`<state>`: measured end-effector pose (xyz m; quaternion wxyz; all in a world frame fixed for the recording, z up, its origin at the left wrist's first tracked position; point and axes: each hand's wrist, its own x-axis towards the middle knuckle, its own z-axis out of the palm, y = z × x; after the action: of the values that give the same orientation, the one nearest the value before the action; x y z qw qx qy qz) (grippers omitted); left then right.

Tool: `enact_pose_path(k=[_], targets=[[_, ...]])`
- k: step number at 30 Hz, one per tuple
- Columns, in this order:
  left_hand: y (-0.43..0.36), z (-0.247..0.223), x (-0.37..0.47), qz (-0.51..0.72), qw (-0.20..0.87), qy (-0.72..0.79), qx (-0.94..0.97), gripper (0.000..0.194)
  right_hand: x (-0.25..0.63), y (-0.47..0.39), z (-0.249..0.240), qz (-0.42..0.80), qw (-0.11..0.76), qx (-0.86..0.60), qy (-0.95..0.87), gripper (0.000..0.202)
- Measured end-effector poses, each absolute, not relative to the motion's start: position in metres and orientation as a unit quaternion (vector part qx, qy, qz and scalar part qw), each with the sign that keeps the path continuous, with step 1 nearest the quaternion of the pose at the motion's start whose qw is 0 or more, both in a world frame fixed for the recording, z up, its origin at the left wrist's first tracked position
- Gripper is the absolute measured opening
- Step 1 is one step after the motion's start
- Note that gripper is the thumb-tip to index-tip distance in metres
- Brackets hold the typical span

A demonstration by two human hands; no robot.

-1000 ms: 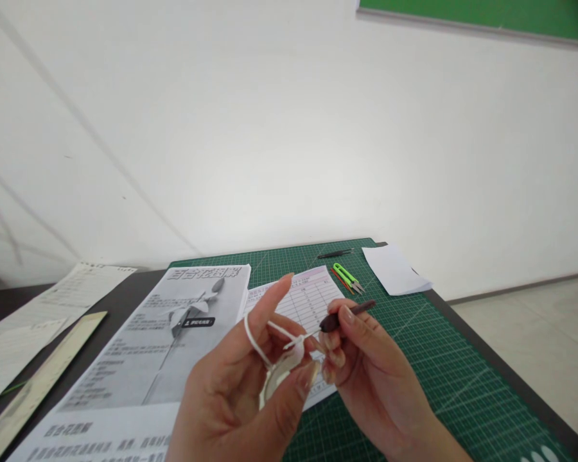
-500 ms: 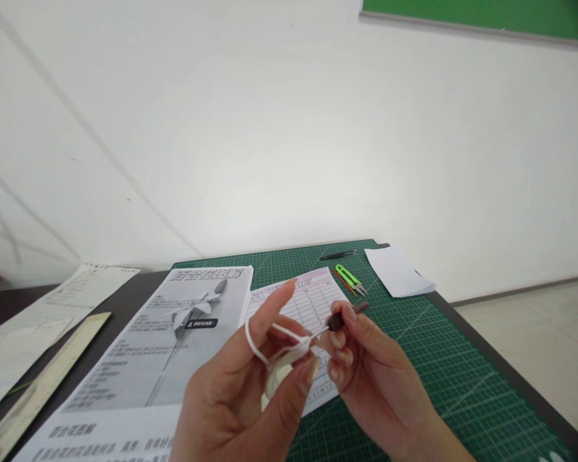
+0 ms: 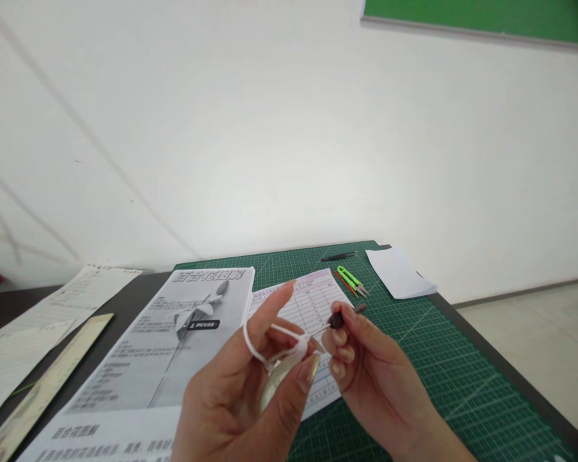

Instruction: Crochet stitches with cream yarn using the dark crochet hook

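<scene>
My left hand point(image 3: 243, 385) is closed on a small piece of white crochet work point(image 3: 297, 348), pinched between thumb and fingers. White yarn point(image 3: 251, 343) loops around its raised index finger, and a pale rounded part of what it holds shows behind the thumb. My right hand point(image 3: 370, 359) grips a crochet hook point(image 3: 336, 319) by its dark handle. The hook's thin metal shaft points left at the crochet work; whether its tip sits in a stitch I cannot tell.
Under the hands lie a green cutting mat point(image 3: 443, 359), a printed table sheet point(image 3: 313, 301) and an instruction sheet point(image 3: 139, 359). Farther back are green thread snips point(image 3: 350, 279), tweezers point(image 3: 340, 256) and white paper point(image 3: 399, 273). A ruler point(image 3: 52, 378) and handwritten pages point(image 3: 96, 289) lie at left.
The crochet hook has shifted slightly, and the crochet work has turned a little in my left hand, showing more of the pale rounded part. Both hands keep their hold.
</scene>
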<state>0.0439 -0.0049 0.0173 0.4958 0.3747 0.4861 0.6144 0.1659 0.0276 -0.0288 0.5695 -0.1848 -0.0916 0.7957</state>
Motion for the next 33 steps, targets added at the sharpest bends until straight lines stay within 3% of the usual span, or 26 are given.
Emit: enact_pose_path(k=[33], targets=[[-0.0033, 0.0193, 0.0447, 0.642, 0.508, 0.477, 0.319, 0.057, 0.1649, 0.0273, -0.028, 0.796, 0.567, -0.194, -0.082, 0.02]])
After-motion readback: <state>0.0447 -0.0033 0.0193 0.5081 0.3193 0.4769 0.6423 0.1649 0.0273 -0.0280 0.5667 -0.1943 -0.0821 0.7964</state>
